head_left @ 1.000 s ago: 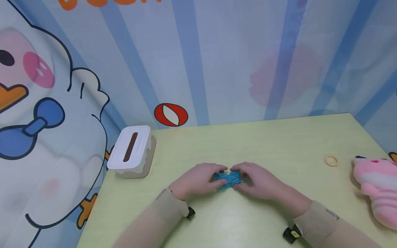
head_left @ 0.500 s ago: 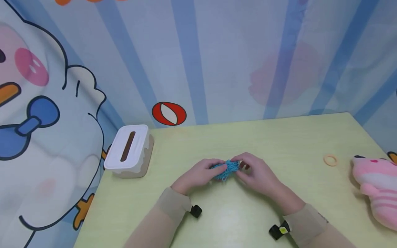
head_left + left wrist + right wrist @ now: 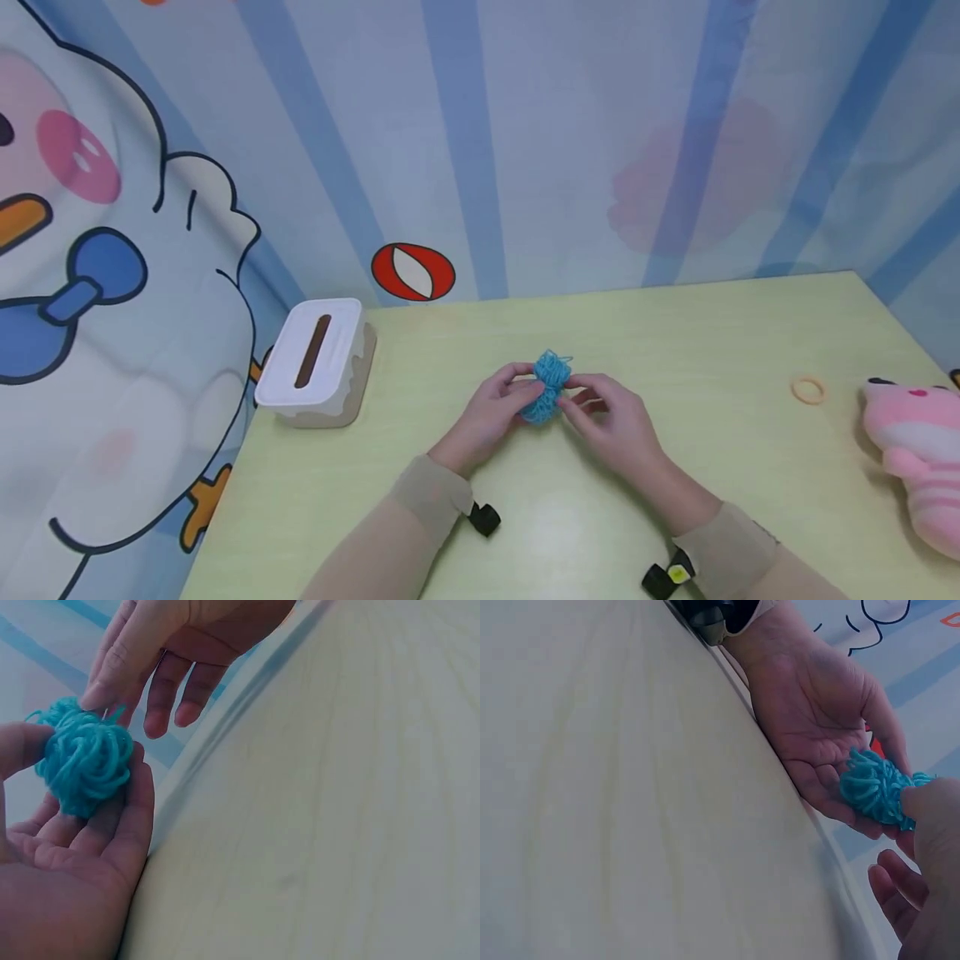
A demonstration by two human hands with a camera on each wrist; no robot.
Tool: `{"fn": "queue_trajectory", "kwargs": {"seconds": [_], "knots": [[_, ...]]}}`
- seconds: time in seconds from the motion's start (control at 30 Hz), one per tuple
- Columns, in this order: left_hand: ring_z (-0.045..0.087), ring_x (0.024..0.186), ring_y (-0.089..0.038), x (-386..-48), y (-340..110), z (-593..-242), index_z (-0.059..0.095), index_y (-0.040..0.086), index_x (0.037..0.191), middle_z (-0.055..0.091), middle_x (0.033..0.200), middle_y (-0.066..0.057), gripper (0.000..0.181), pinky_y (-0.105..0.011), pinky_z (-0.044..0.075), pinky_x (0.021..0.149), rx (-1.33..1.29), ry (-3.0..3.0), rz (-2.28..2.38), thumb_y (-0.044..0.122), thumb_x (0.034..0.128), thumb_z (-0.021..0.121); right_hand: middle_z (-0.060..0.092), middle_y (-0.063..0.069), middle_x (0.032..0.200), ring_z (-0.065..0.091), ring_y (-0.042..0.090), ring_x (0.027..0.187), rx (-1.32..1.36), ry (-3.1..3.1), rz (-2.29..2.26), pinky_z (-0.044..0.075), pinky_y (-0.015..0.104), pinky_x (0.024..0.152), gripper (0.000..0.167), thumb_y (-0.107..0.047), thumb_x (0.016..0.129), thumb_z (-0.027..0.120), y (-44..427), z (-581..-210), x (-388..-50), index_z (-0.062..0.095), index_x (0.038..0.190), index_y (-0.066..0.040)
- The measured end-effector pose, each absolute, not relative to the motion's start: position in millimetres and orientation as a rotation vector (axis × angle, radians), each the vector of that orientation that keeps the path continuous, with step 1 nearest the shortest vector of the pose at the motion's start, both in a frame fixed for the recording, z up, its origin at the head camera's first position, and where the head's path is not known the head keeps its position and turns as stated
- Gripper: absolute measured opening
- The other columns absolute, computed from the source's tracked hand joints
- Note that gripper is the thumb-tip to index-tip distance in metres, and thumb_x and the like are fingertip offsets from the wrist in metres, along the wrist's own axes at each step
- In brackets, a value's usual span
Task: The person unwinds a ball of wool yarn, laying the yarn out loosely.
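Standing at the far left of the table (image 3: pixel 720 333) is a white-lidded box (image 3: pixel 315 358). Next, the left hand (image 3: pixel 486 415) is palm-up, fingers beneath a blue yarn bundle (image 3: pixel 552 375) and thumb closed against it. The bundle sits between both hands, its narrow waist pinched by the right hand (image 3: pixel 618 425) with thumb and forefinger, the other fingers bent loosely, apart from the yarn. Farther right lie an orange ring (image 3: pixel 808 403) and a pink plush toy (image 3: pixel 928 462).
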State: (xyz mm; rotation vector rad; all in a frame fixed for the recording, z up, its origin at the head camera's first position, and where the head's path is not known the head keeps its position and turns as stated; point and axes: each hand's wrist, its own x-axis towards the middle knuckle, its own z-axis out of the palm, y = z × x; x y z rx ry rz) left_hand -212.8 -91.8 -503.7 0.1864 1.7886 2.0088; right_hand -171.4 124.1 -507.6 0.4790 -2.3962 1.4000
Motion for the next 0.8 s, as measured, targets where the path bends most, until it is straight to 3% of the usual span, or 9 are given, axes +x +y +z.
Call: {"fn": "queue_trajectory", "kwargs": {"seconds": [0.43, 0.67, 0.8], "knots": [[0.077, 0.116, -0.015, -211.8, -90.5, -501.3, 0.062, 0.006, 0.133, 0.077, 0.137, -0.017, 0.027, -0.028, 0.064, 0.101, 0.179, 1.753, 2.030, 0.019, 0.1105, 0.068, 0.083, 0.014, 0.108, 0.081, 0.028, 0.087, 0.339, -2.332, 1.353, 0.070, 0.043, 0.079, 0.016, -0.002, 0.095, 0.085, 114.7, -508.5, -172.0, 0.085, 0.111, -0.003], [0.076, 0.115, -0.014, -213.2, -91.8, -502.9, 0.056, 0.008, 0.150, 0.074, 0.139, -0.014, 0.042, -0.028, 0.063, 0.101, 0.141, 1.686, 2.086, 0.014, 0.1105, 0.067, 0.086, 0.010, 0.103, 0.082, 0.024, 0.087, 0.343, -2.401, 1.274, 0.069, 0.039, 0.081, 0.015, -0.009, 0.098, 0.084, 115.9, -506.8, -168.4, 0.085, 0.112, -0.004], [0.073, 0.125, -0.015, -213.5, -92.8, -502.9, 0.054, 0.008, 0.159, 0.069, 0.149, -0.016, 0.051, -0.030, 0.061, 0.109, 0.141, 1.680, 2.091, 0.013, 0.1104, 0.067, 0.084, 0.009, 0.102, 0.080, 0.022, 0.086, 0.417, -2.365, 1.281, 0.069, 0.038, 0.080, 0.014, -0.005, 0.097, 0.083, 118.3, -506.8, -167.8, 0.082, 0.110, -0.004]]}}
